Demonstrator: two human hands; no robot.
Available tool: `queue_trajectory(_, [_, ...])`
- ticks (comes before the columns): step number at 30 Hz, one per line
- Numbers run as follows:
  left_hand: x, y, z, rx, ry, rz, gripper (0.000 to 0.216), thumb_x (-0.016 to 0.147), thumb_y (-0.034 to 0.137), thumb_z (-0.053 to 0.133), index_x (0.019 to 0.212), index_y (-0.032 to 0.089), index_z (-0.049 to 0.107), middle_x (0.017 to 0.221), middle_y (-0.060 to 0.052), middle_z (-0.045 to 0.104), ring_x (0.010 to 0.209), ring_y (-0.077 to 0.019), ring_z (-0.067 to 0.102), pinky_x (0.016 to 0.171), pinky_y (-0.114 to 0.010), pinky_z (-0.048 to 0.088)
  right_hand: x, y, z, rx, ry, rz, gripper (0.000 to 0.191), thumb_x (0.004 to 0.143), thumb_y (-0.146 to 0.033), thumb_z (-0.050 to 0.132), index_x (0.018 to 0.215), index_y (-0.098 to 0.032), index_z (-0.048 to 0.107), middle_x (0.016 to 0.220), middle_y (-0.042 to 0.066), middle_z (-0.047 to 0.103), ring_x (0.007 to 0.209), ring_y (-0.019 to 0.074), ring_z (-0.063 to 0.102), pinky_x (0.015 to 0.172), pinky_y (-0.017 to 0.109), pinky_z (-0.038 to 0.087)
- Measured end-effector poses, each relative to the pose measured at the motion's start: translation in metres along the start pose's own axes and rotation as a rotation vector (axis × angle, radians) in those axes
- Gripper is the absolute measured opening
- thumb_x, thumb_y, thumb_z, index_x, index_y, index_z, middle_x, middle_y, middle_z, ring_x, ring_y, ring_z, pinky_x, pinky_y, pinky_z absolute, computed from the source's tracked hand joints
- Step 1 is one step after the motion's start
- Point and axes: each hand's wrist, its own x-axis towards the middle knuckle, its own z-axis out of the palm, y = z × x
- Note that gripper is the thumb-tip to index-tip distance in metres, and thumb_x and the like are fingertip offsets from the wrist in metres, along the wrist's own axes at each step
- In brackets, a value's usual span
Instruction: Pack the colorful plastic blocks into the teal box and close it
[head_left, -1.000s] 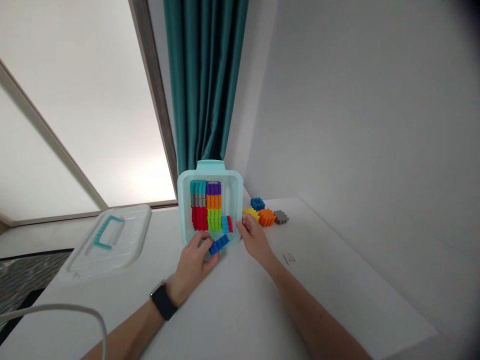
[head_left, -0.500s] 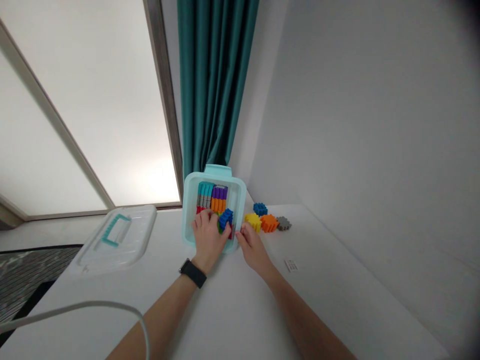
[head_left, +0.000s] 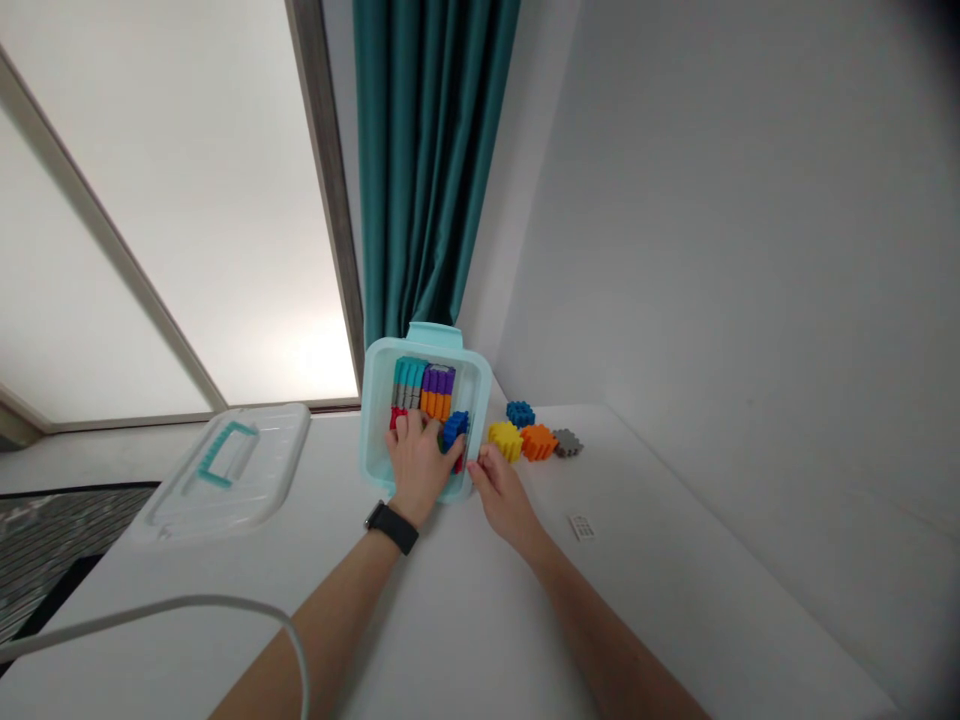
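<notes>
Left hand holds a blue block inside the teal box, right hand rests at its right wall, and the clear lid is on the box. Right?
No: the head view shows the clear lid lying on the table left of the teal box, which is open. The left hand does hold the blue block inside it, the right hand at its right wall.

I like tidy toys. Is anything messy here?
Yes. Four blocks lie loose on the table beside the box, while the others stand in neat rows inside. The lid lies off to the left.
</notes>
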Motion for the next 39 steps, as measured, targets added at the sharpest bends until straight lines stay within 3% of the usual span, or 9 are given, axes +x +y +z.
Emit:
queue_trajectory(4, [0.001, -0.005, 0.005, -0.038, 0.036, 0.035, 0.035, 0.088, 0.054, 0.063, 0.089, 0.020, 0.068, 0.101, -0.011, 0.059, 0.101, -0.0321, 0.050, 0.084, -0.045, 0.038, 0.000, 0.002, 0.000, -0.011, 0.004, 0.006, 0.021, 0.098, -0.044, 0.046, 0.093, -0.024, 0.047, 0.075, -0.002, 0.047, 0.069, 0.0164, 0.047, 0.062, 0.029, 0.038])
queue_trajectory(11, [0.005, -0.003, 0.005, -0.118, 0.045, 0.042, 0.020, 0.090, 0.040, 0.063, 0.090, 0.020, 0.065, 0.093, -0.008, 0.067, 0.098, -0.0291, 0.055, 0.087, -0.043, 0.036, -0.002, 0.000, 0.001, -0.032, 0.018, 0.009, 0.024, 0.097, -0.047, 0.045, 0.088, -0.024, 0.046, 0.075, -0.002, 0.046, 0.069, 0.0164, 0.047, 0.061, 0.028, 0.039])
queue_trajectory(18, [0.004, -0.001, 0.004, -0.133, 0.016, 0.029, 0.028, 0.089, 0.044, 0.067, 0.096, 0.018, 0.063, 0.091, -0.008, 0.070, 0.094, -0.0291, 0.059, 0.085, -0.042, 0.037, -0.002, -0.002, 0.001, -0.035, 0.012, 0.013, 0.021, 0.097, -0.043, 0.046, 0.087, -0.024, 0.044, 0.074, -0.003, 0.043, 0.067, 0.0158, 0.045, 0.062, 0.028, 0.038])
queue_trajectory(26, [-0.006, -0.011, 0.005, -0.204, 0.018, 0.105, 0.023, 0.091, 0.036, 0.067, 0.106, 0.019, 0.061, 0.098, -0.007, 0.071, 0.096, -0.0265, 0.061, 0.087, -0.042, 0.041, -0.002, -0.002, 0.001, -0.040, 0.030, 0.015, 0.020, 0.096, -0.042, 0.047, 0.087, -0.024, 0.046, 0.073, -0.003, 0.045, 0.067, 0.0162, 0.046, 0.062, 0.029, 0.037])
queue_trajectory(29, [-0.015, -0.016, 0.001, -0.201, 0.009, 0.187, 0.022, 0.095, 0.026, 0.057, 0.116, 0.018, 0.059, 0.107, -0.009, 0.070, 0.102, -0.0272, 0.061, 0.089, -0.043, 0.044, -0.002, -0.003, 0.001, -0.058, 0.034, 0.012, 0.021, 0.096, -0.043, 0.047, 0.087, -0.024, 0.046, 0.071, -0.004, 0.044, 0.067, 0.0162, 0.045, 0.063, 0.029, 0.037])
queue_trajectory(34, [-0.032, -0.026, -0.001, -0.257, -0.064, 0.517, 0.044, 0.094, 0.012, 0.044, 0.137, 0.016, 0.049, 0.136, -0.015, 0.059, 0.124, -0.0273, 0.055, 0.102, -0.045, 0.046, -0.002, 0.002, 0.001, -0.055, 0.027, 0.015, 0.022, 0.096, -0.045, 0.047, 0.090, -0.024, 0.048, 0.072, -0.003, 0.048, 0.068, 0.0175, 0.048, 0.063, 0.030, 0.039])
queue_trajectory(39, [-0.035, -0.032, 0.000, -0.286, -0.126, 0.601, 0.046, 0.091, 0.008, 0.044, 0.136, 0.014, 0.049, 0.138, -0.015, 0.057, 0.129, -0.0263, 0.054, 0.109, -0.045, 0.046, -0.002, 0.003, 0.000, -0.047, 0.031, 0.021, 0.020, 0.095, -0.044, 0.048, 0.091, -0.024, 0.050, 0.072, -0.002, 0.052, 0.071, 0.0185, 0.052, 0.065, 0.030, 0.041])
